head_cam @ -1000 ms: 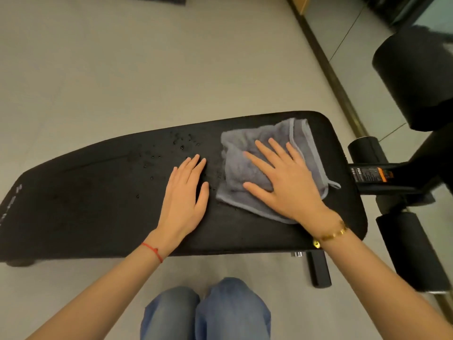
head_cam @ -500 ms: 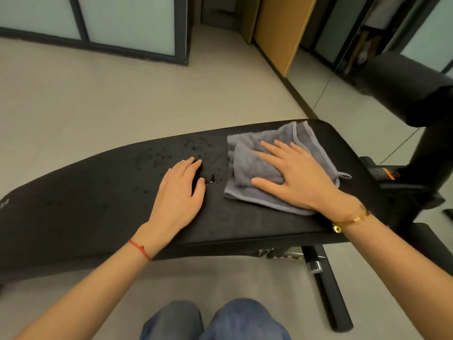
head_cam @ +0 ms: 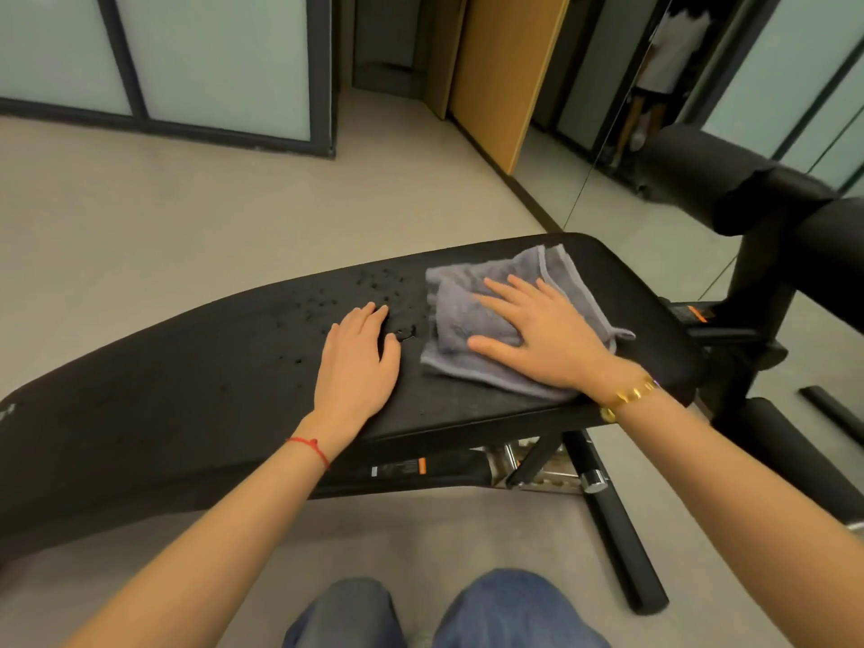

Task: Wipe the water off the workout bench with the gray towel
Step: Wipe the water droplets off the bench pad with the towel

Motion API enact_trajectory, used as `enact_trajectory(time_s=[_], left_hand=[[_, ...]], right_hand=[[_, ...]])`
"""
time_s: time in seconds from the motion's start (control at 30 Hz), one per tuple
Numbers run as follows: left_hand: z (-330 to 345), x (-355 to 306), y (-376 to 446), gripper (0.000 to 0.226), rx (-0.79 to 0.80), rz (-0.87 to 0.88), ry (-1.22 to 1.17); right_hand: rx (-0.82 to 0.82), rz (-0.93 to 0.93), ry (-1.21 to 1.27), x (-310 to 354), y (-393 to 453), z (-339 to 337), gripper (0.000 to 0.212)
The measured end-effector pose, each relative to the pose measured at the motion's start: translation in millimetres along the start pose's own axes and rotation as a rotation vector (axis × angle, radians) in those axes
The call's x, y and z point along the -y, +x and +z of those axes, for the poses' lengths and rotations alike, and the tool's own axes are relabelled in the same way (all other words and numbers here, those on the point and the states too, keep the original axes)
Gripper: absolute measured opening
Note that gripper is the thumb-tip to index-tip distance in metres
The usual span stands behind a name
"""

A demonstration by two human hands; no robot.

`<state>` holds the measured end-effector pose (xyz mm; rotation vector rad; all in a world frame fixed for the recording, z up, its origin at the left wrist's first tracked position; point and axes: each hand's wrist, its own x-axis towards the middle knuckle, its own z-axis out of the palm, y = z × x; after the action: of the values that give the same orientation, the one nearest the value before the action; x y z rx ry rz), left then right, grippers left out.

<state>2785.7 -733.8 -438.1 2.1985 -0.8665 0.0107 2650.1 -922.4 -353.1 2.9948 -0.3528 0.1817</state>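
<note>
Little changed over last second: towel barely shifted, droplets remain, so wiping hardly begun.

Left hand (head_cam: 357,367) flat, fingers straight, pressing black padded workout bench surface (head_cam: 187,381), grasping nothing. Water droplets (head_cam: 346,292) just beyond fingertips. Folded gray terry towel (head_cam: 472,315) at right end, under right hand (head_cam: 542,334), palm down, fingers spread, pressing.
</note>
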Motion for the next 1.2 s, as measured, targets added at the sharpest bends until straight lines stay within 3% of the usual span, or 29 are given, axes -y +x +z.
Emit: enact_trajectory(time_s=[0.07, 0.17, 0.37, 0.5, 0.67, 0.83, 0.9, 0.97, 1.13, 1.2], left_hand=[[-1, 1, -1, 0.05, 0.004, 0.004, -0.004], [-3, 5, -1, 0.05, 0.027, 0.017, 0.001], [-18, 29, -8, 0.052, 0.037, 0.031, 0.063], [-27, 51, -11, 0.051, 0.005, -0.005, 0.094], [-29, 65, -19, 0.049, -0.028, -0.039, 0.063], [-28, 63, -21, 0.048, -0.048, -0.069, 0.03], [-28, 63, -22, 0.048, -0.05, -0.08, 0.028], [-29, 63, -23, 0.048, -0.05, -0.082, 0.023], [-27, 66, -23, 0.049, -0.055, -0.07, 0.026], [-26, 66, -23, 0.048, -0.059, -0.067, 0.023]], right_hand=[[0.003, -0.069, 0.012, 2, -36, -5, 0.074], [-0.03, -0.013, 0.039, -16, -49, -15, 0.068], [0.023, 0.146, -0.071, -22, 62, 6, 0.078], [0.038, -0.019, -0.045, 34, 80, 26, 0.075], [0.054, -0.277, 0.029, 43, 3, 8, 0.071], [0.005, -0.098, 0.004, 1, 68, 5, 0.072], [0.033, 0.018, -0.043, 3, 109, 19, 0.073], [0.045, 0.021, -0.061, 20, 123, 31, 0.072], [0.043, -0.25, 0.026, 45, 31, 14, 0.075], [0.048, -0.276, 0.055, 38, 5, 5, 0.072]])
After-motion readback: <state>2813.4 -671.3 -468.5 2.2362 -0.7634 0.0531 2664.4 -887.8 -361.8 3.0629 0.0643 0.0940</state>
